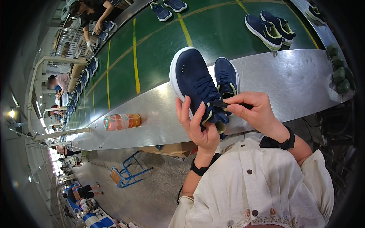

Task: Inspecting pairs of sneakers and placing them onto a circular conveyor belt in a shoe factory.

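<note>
A navy sneaker (190, 72) with a white sole and pale yellow-green lining is tilted up in front of me, toe pointing away. My left hand (205, 136) grips it near the heel, fingers along its left side. Between the thumb and fingers of my right hand (262, 114) is a slim black object (218, 103), its end by the laces and collar; its exact kind is unclear. Just right of the held shoe, a matching smaller-looking sneaker (225, 71) rests on the metal tabletop (281, 79).
Beyond the metal top runs a green conveyor belt (152, 49) carrying a pair of navy sneakers (266, 30). A drink bottle (122, 122) lies at left, dark green rounded objects (338, 72) at right. Across the belt, a person (97, 17) handles shoes. A blue-framed stool (129, 171) stands below.
</note>
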### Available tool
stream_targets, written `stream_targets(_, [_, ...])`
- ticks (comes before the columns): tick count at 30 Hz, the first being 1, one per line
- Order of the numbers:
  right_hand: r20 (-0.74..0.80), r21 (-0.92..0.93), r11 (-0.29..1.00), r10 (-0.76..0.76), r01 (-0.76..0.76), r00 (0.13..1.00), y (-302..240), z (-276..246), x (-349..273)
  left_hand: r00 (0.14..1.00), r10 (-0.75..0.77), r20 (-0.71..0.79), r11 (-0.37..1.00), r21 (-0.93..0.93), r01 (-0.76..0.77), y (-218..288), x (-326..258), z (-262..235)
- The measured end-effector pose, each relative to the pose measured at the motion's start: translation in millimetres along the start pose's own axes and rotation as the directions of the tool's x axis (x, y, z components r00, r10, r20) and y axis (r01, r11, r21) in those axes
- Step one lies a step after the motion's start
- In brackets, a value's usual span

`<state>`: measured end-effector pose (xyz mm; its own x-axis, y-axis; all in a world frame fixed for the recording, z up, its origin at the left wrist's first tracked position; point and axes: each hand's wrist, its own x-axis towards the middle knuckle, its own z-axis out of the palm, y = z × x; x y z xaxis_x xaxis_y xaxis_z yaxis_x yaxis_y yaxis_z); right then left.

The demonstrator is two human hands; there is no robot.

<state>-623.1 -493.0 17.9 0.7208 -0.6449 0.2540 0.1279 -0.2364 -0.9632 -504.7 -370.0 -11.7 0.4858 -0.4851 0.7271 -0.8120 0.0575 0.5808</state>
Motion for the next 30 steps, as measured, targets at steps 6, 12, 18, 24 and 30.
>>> stream_targets(6, [-0.009, 0.010, 1.000, 0.012, -0.012, 1.000, 0.1, 0.9, -1.7, 0.999, 0.032, -0.007, 0.999, 0.037, -0.032, 0.3, 0.8, -1.2])
stream_targets(12, [-0.039, -0.047, 0.992, -0.117, 0.115, 0.992, 5.1, 6.4, 0.6, 0.999, 0.046, 0.006, 0.997, 0.061, -0.047, -1.4, 1.9, -5.1])
stream_targets(18, [0.010, -0.233, 0.937, -0.264, 0.259, 0.965, 6.4, 1.5, -2.2, 1.000, -0.011, -0.004, 0.999, -0.046, 0.011, -1.8, 0.4, -1.3])
stream_targets(24, [-0.020, -0.040, 0.991, -0.125, 0.125, 0.992, 4.7, 4.5, -0.8, 0.998, -0.006, -0.064, 0.998, -0.060, 0.002, -5.1, 0.0, 1.1])
stream_targets(30, [-0.003, 0.031, 0.999, -0.016, 0.016, 1.000, 1.2, 6.4, 0.8, 0.999, 0.045, -0.014, 0.999, 0.020, -0.045, -4.6, -0.3, -3.3])
